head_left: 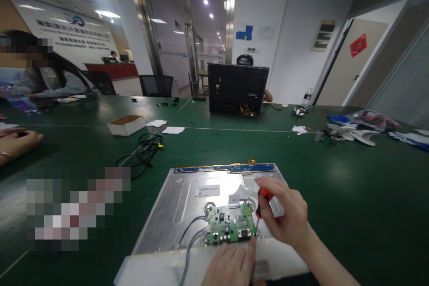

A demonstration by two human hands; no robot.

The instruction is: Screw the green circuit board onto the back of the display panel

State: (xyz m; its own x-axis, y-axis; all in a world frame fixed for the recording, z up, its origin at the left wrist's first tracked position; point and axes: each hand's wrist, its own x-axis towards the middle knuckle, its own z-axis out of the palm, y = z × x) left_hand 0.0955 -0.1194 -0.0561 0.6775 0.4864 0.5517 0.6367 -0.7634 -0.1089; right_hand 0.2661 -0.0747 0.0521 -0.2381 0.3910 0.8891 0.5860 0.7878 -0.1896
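My right hand [287, 210] is wrapped round the red and black handle of a screwdriver [262, 202]. Its thin shaft points down at the lower right corner of a green circuit board [223, 221]. The board lies on the silver metal back of a flat display panel [161, 219], with dark cables running off its left side. My left hand [229, 263] rests at the board's near edge, fingers stretched out, the index fingertip close to the screwdriver tip. A narrow blue circuit strip [201, 169] runs along the panel's far edge. Whether the tip sits in a screw cannot be made out.
White foam sheeting [150, 268] lies at the panel's near edge. Black cables [144, 152] and an open cardboard box [125, 126] are to the left. A black monitor casing [236, 89] stands opposite, a person behind it. Another person's hand [22, 143] rests at far left.
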